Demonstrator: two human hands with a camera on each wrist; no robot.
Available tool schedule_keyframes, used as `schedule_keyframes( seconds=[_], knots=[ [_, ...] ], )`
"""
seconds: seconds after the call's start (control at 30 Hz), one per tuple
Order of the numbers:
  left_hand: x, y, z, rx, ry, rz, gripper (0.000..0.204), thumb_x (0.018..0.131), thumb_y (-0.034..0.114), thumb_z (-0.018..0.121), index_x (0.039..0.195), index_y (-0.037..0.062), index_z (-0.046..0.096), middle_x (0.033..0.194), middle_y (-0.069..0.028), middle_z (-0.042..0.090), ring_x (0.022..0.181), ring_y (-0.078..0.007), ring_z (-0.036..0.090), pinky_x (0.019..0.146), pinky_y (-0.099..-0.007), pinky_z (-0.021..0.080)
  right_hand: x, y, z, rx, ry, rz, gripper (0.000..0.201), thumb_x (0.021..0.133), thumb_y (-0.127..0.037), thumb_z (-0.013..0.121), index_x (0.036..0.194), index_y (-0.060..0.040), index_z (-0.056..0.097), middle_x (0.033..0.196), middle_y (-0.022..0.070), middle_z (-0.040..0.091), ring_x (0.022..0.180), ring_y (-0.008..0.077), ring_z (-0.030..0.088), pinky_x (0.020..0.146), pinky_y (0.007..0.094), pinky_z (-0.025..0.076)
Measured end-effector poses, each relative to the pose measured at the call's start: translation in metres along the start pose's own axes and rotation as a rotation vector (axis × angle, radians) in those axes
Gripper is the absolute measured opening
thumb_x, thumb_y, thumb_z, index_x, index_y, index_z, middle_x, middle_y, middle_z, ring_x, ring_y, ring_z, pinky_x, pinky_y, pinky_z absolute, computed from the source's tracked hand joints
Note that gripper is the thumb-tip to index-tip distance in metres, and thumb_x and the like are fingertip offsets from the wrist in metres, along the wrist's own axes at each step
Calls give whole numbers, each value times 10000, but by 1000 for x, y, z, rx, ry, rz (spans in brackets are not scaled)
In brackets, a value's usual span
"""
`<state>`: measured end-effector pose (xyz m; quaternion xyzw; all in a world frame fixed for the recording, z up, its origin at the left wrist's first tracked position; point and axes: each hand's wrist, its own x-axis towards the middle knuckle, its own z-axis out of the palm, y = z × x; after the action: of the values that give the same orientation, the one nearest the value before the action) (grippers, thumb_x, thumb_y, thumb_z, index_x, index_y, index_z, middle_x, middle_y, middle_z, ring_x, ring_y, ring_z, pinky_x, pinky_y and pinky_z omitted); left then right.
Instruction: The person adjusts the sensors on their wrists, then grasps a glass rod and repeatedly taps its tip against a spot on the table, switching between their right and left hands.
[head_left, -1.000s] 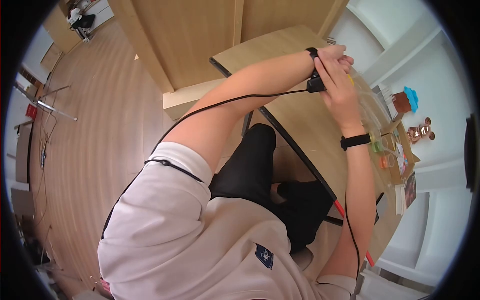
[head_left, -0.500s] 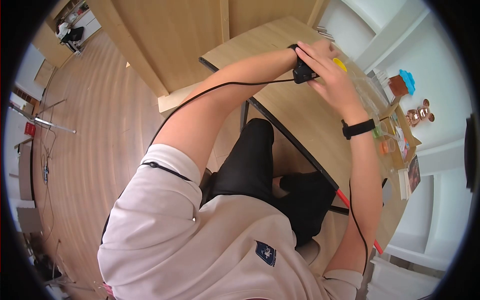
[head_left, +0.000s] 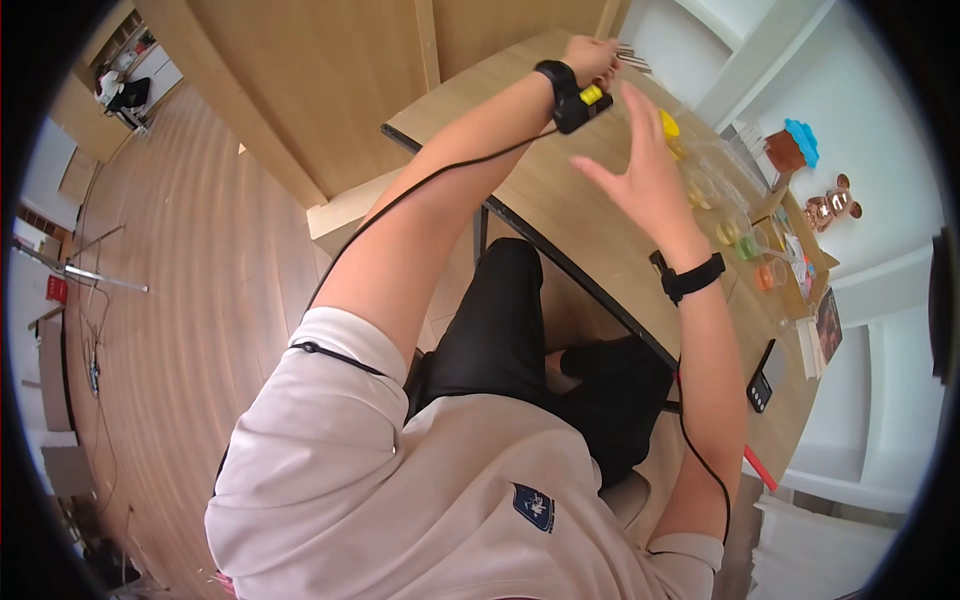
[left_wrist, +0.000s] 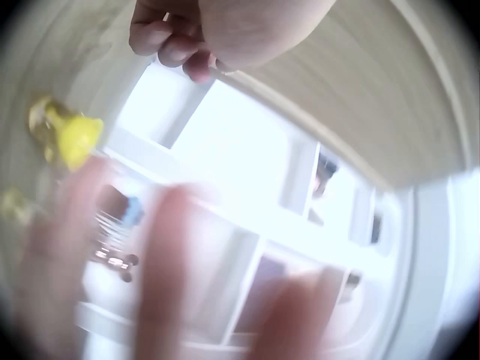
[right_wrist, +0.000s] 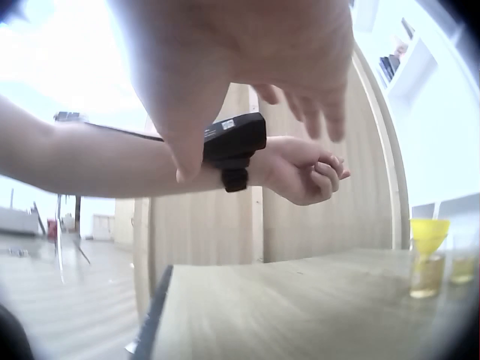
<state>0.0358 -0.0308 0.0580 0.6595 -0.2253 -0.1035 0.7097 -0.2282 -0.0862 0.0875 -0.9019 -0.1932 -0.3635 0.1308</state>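
Observation:
My left hand point(head_left: 588, 60) is raised over the far part of the table point(head_left: 560, 190). Its fingers curl loosely around nothing, as the right wrist view also shows. A black camera unit point(head_left: 580, 108) with a yellow patch sits strapped to the left wrist, its cable running back along the arm. My right hand point(head_left: 645, 175) is just beside that unit, thumb and fingers spread apart and holding nothing. Blurred right fingers point(left_wrist: 169, 247) cross the lower left wrist view. Around the right wrist goes a black band point(head_left: 690, 278).
A yellow funnel point(right_wrist: 429, 234) stands in a clear cup near the wall. Several clear cups, one with orange liquid point(head_left: 770, 275), line the table's wall side. Beyond are a shiny bear figure point(head_left: 832, 203) and white shelves. A black device point(head_left: 762, 380) lies near the right forearm.
My right hand has lifted off the camera unit on the left wrist and spread its fingers. The left hand has shifted up and left in the head view.

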Motion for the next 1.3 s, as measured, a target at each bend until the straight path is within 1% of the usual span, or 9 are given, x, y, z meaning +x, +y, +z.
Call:
schedule_keyframes(
  seconds=[0.03, 0.1, 0.2, 0.4, 0.67, 0.8, 1.0, 1.07, 1.3],
  knots=[
    [5, -2, -3, -371, 21, -247, 259, 1005, 230, 589, 966, -26, 581, 764, -116, 628, 567, -167, 574, 497, -352, 477, -2, 0, 3, -7, 0, 10, 921, 852, -307, 813, 1537, 18, 290, 1392, 211, 547, 1228, 377, 599, 1037, 414, 514],
    [1, -7, 1, -385, 88, -206, 256, 1006, 230, 576, 932, -15, 569, 741, -102, 600, 546, -155, 543, 469, -340, 456, 0, -4, 10, 674, -175, 789, 882, 903, -465, 762, 1466, 93, 375, 1361, 232, 558, 1196, 336, 632, 1007, 416, 535],
    [-11, -3, 15, -319, 164, -79, 261, 1011, 239, 562, 927, -8, 557, 725, -91, 582, 522, -145, 516, 434, -319, 432, 5, -17, 11, 1353, -265, 974, 718, 939, -466, 727, 1320, 109, 526, 1261, 202, 620, 1111, 272, 671, 967, 398, 564],
    [-26, 12, 33, 66, 218, 284, 316, 1022, 307, 581, 1070, -2, 530, 754, -77, 613, 530, -134, 525, 440, -288, 433, 5, -20, 28, 1596, -148, 1025, 419, 965, -370, 709, 1115, 17, 655, 1030, 112, 711, 968, 197, 691, 929, 336, 579],
    [-5, 30, 17, -1321, -223, -389, 266, 1102, 274, 412, 1053, 25, 493, 759, -35, 482, 574, -137, 361, 512, -274, 386, 10, -20, 18, 1616, -123, 934, 356, 972, -351, 705, 1078, -12, 682, 1004, 71, 715, 941, 153, 683, 901, 305, 575],
    [-9, 34, 18, -1469, -287, -426, 264, 1111, 265, 377, 1002, 42, 467, 751, -29, 425, 576, -141, 300, 499, -283, 352, 12, -25, 10, 1469, -124, 926, 367, 970, -362, 708, 1074, -11, 686, 988, 67, 709, 902, 147, 683, 872, 301, 582],
    [-63, 61, 47, -431, 35, 16, 231, 1104, 211, 381, 939, 63, 445, 695, 7, 350, 595, -118, 345, 537, -249, 341, 8, -23, 5, 1426, -146, 954, 401, 960, -377, 718, 1077, 5, 684, 1003, 82, 704, 887, 155, 683, 878, 299, 583],
    [-39, 42, 45, 4, 59, 311, 286, 1064, 277, 523, 1129, 1, 556, 782, -98, 654, 683, -197, 644, 645, -346, 525, 6, -22, 6, 1429, -140, 967, 408, 962, -380, 716, 1082, 8, 682, 1013, 85, 705, 892, 160, 684, 885, 302, 583],
    [-34, 31, 55, 111, -115, 591, 270, 1090, 276, 495, 1126, 17, 564, 708, -32, 588, 589, -99, 550, 517, -274, 456, -3, -18, 10, 1450, -170, 969, 504, 980, -424, 684, 1146, 50, 654, 1052, 118, 710, 934, 196, 697, 891, 336, 589]
  ],
)
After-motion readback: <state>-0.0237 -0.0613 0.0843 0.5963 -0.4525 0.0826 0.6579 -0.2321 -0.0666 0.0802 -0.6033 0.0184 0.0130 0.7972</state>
